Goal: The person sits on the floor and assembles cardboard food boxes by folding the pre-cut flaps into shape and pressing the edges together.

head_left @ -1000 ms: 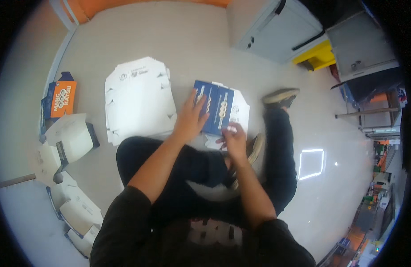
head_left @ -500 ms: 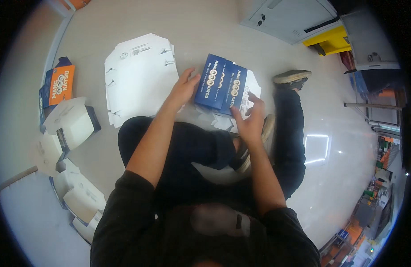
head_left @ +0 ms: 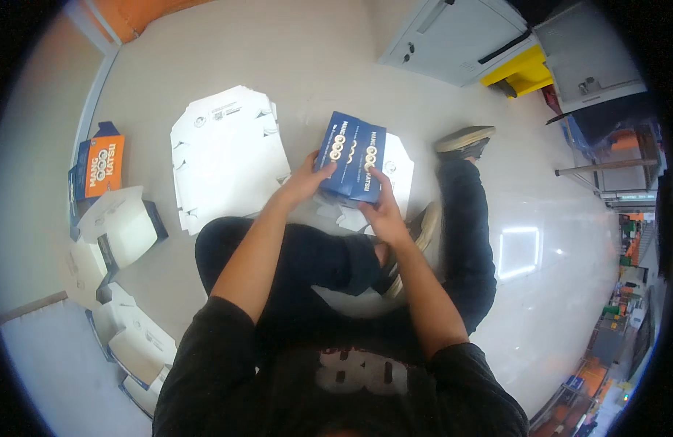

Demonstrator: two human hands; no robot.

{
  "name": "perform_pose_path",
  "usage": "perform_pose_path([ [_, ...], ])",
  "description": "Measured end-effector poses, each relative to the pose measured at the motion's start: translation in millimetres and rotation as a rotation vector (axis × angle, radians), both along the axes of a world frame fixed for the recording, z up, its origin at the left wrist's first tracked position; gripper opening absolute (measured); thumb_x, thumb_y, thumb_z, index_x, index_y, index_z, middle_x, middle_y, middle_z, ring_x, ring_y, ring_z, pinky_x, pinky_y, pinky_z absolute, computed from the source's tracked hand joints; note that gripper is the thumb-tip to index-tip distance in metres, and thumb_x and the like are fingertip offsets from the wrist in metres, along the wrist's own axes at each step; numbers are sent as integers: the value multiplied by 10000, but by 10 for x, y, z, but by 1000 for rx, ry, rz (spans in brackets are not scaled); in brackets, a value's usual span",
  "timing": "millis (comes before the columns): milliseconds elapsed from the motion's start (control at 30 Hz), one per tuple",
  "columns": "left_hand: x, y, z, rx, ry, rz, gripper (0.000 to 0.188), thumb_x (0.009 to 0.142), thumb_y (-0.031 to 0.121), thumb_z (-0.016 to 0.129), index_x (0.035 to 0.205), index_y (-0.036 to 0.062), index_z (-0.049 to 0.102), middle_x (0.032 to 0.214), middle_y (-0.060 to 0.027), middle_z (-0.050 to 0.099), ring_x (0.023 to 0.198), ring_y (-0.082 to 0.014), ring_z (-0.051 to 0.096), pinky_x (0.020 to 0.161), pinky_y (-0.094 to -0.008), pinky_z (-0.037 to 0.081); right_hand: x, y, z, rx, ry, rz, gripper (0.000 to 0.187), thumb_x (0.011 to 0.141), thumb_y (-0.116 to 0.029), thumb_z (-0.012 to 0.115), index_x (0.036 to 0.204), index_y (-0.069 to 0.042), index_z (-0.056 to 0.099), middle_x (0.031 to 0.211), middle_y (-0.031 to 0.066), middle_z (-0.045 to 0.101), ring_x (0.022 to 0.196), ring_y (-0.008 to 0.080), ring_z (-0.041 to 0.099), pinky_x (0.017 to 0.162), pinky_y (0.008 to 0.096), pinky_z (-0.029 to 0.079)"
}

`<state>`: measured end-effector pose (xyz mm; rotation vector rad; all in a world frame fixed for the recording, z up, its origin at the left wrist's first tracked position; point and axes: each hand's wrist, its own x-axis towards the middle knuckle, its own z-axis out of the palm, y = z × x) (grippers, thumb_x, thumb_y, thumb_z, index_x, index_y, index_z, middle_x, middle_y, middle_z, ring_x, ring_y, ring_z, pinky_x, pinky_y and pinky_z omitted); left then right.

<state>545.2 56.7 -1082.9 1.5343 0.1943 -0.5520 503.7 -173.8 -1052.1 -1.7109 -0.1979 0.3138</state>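
A blue folded carton [head_left: 360, 156] with white print is held between my two hands, over the floor in front of my crossed legs. My left hand [head_left: 307, 180] grips its left side, thumb lying on the blue face. On the lower right edge, my right hand [head_left: 384, 213] is closed with its thumb on top and its other fingers partly hidden. White carton blanks [head_left: 400, 175] lie beneath and to the right of the carton, mostly covered by it. Just left of my left hand rests a stack of flat white carton blanks [head_left: 231, 160].
Opened-up cartons with white insides [head_left: 121, 229] stand along the left, one orange and blue [head_left: 103, 166] behind them. My shoe [head_left: 464, 138] and outstretched leg are at the right. A grey metal cabinet [head_left: 453, 36] and a yellow bin [head_left: 522, 71] stand at the far right.
My left hand has closed in on the carton's left side, where it was looser before. My right hand has shifted toward the lower edge. The whole view has tilted slightly.
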Motion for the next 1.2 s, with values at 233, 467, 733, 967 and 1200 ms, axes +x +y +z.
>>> perform_pose_path([
  [233, -33, -90, -1, 103, -344, 15, 882, 978, 386, 695, 1563, -103, 252, 1532, -290, 461, 1441, -353, 453, 1194, -416, 350, -30, -1, -117, 51, 38, -61, 829, 889, 114, 647, 1603, -77, 272, 1575, 211, 385, 1507, 296, 315, 1239, 397, 238],
  [467, -37, -75, 140, 110, -214, -21, 867, 989, 345, 689, 1578, -86, 221, 1545, -280, 446, 1454, -341, 435, 1203, -406, 337, -100, 74, 4, -15, -62, -133, 771, 909, 160, 591, 1591, -50, 301, 1580, 163, 371, 1473, 237, 347, 1200, 348, 309],
  [733, -51, -89, 119, 58, -190, -83, 904, 1012, 542, 604, 1654, 102, 144, 1531, -212, 482, 1413, -347, 470, 1137, -417, 388, -47, 89, -149, -203, -154, -59, 684, 947, 87, 601, 1562, -70, 346, 1521, 210, 492, 1419, 276, 475, 1176, 380, 356],
  [967, -42, 5, 181, -48, -31, -44, 929, 978, 617, 589, 1668, 195, 132, 1614, -187, 386, 1479, -379, 372, 1121, -599, 340, -49, 228, 102, 336, 195, -131, 778, 914, 137, 570, 1595, -40, 240, 1518, 203, 440, 1407, 298, 462, 1176, 397, 362],
  [1200, 14, 19, 4, 2, 10, -2, 881, 977, 567, 619, 1658, 184, 211, 1613, -192, 389, 1487, -366, 357, 1127, -586, 345, -56, -55, -65, -425, -131, 35, 994, 834, 46, 712, 1622, -101, 124, 1353, 283, 608, 1277, 420, 600, 1075, 469, 473],
])
